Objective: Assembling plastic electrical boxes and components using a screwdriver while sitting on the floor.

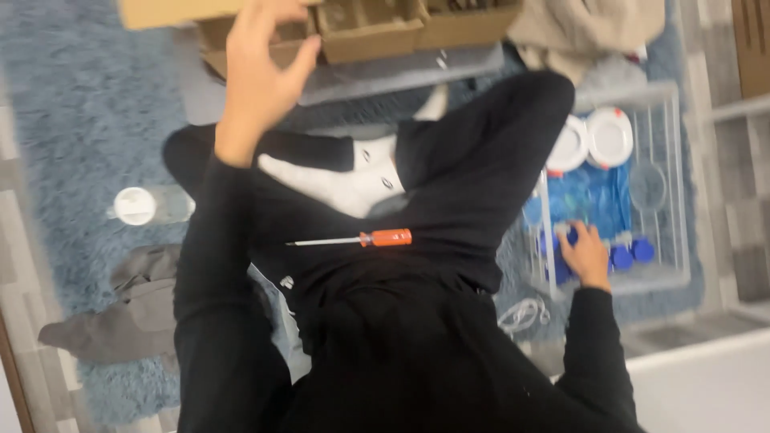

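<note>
The left hand (261,68) is spread open at one cardboard box (353,32). The right hand (584,255) closes on blue caps (630,253) in one clear bin (670,160) holding two white lids (589,140). One orange screwdriver (361,238) lies on the lap.

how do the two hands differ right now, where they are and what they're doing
The left hand is raised, fingers curled but holding nothing, close to the cardboard box; the right hand is down inside the clear plastic bin, fingers on small blue-capped containers. The left reaches forward past the crossed legs; the right reaches out to the side. Both are bare and come out of black sleeves.
</note>
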